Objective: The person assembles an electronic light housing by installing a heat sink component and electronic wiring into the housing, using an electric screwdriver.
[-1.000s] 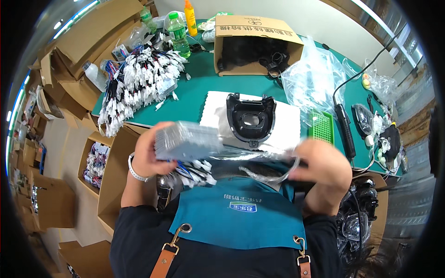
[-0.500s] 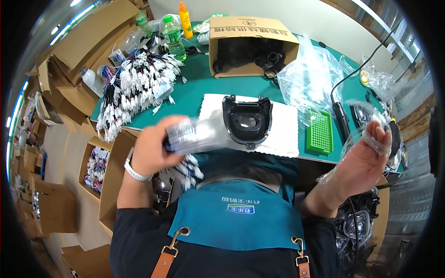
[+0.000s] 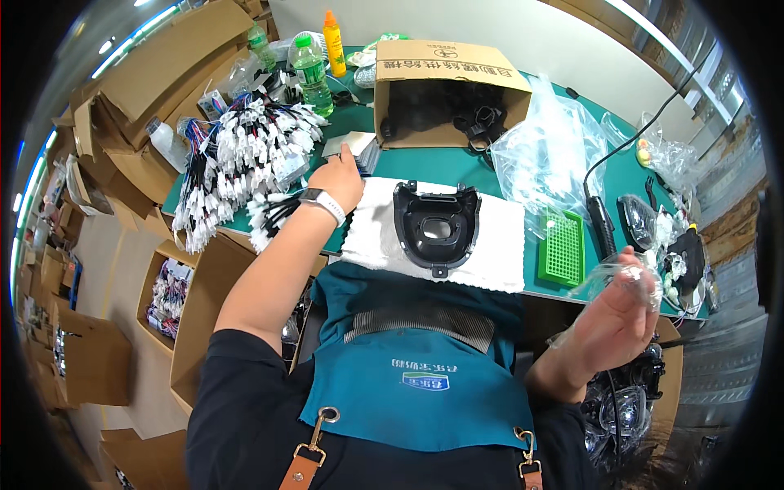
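Note:
My left hand (image 3: 339, 181) reaches over the far left of the bench, its fingers closed on a flat pack with a pale top and silvery side (image 3: 364, 151). Black wires with white connectors (image 3: 268, 214) stick out by that wrist; whether they join the pack is hidden. Raised at the bench's right edge, my right hand (image 3: 608, 331) has crumpled clear plastic film (image 3: 630, 282) in its fingers. Between the hands, a black plastic housing (image 3: 437, 233) with an oval opening lies on a white cloth (image 3: 502, 245), touched by neither hand.
A big heap of wire harnesses (image 3: 245, 155) covers the bench's left. Behind stand a cardboard box (image 3: 453, 69) of black parts, a green-capped bottle (image 3: 312, 77) and a yellow bottle (image 3: 334, 45). Clear bags (image 3: 547, 147), a green grid tray (image 3: 562, 249) and a corded tool (image 3: 602, 216) lie right.
My left hand has carried the pack away from me, from beside the housing to the bench behind the cloth. The loose connectors moved onto the bench's left. My right hand shifted slightly lower and left.

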Action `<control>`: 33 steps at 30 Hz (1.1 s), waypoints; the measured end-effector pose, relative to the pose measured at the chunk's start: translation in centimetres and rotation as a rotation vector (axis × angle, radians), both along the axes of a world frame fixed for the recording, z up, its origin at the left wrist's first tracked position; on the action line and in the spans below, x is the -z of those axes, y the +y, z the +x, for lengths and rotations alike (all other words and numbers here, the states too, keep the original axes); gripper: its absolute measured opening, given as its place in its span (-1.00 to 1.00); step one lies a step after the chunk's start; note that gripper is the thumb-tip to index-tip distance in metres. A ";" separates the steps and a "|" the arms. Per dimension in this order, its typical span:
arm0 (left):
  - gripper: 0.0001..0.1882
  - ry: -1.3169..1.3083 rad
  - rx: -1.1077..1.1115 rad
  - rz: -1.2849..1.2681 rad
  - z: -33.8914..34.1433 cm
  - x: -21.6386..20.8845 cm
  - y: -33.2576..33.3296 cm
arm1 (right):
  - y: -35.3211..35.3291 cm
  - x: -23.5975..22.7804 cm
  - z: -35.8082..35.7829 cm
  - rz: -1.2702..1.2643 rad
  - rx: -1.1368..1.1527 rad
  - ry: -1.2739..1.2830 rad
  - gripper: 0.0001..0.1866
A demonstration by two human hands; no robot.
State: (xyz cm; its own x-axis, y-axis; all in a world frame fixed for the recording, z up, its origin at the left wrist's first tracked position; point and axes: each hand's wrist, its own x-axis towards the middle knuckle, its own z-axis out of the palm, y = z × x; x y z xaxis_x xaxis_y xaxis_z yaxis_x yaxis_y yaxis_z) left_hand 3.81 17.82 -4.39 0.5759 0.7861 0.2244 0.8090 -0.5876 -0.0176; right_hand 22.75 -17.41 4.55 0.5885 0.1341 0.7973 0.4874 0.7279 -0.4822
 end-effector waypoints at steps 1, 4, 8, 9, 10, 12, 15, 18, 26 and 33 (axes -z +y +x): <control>-0.35 -0.020 0.043 -0.049 -0.3 -1.0 -0.9 | 0.0 0.0 -0.2 0.000 0.004 0.003 -0.64; -0.26 0.077 -0.028 -0.264 -1.3 -6.3 -3.9 | -0.1 -0.9 -0.9 -0.348 -0.215 -0.154 -0.66; -0.26 -0.684 0.777 -0.656 -2.4 -8.7 -12.3 | 2.5 -1.7 -1.5 -0.699 -0.743 -0.468 -0.69; -0.28 -0.781 1.005 -1.100 -2.6 -9.1 -14.6 | 4.0 -1.9 -2.1 -0.727 -0.771 -0.626 -0.66; -0.36 -0.698 1.104 -1.138 -2.6 -9.4 -16.6 | 4.7 -1.7 -2.8 -0.762 -0.799 -0.648 -0.62; -0.45 -0.731 1.159 -0.858 -2.1 -8.8 -17.5 | 5.4 -1.6 -3.2 -0.717 -1.011 -0.625 -0.63; -0.45 -0.716 1.161 -1.037 -1.6 -7.0 -17.4 | 5.5 -1.2 -3.2 -0.632 -1.140 -0.616 -0.66; -0.44 -0.735 1.234 -1.299 -1.3 -5.9 -18.2 | 4.9 -1.4 -2.9 -0.709 -1.222 -0.666 -0.70; -0.52 -0.707 1.290 -1.272 -0.5 -7.5 -17.0 | 2.1 -1.7 -4.9 -0.759 -0.559 -0.673 -0.82; -0.75 -0.818 1.404 -1.486 -0.3 -8.7 -15.6 | 1.0 -0.5 -3.4 -0.390 0.067 -0.764 -0.36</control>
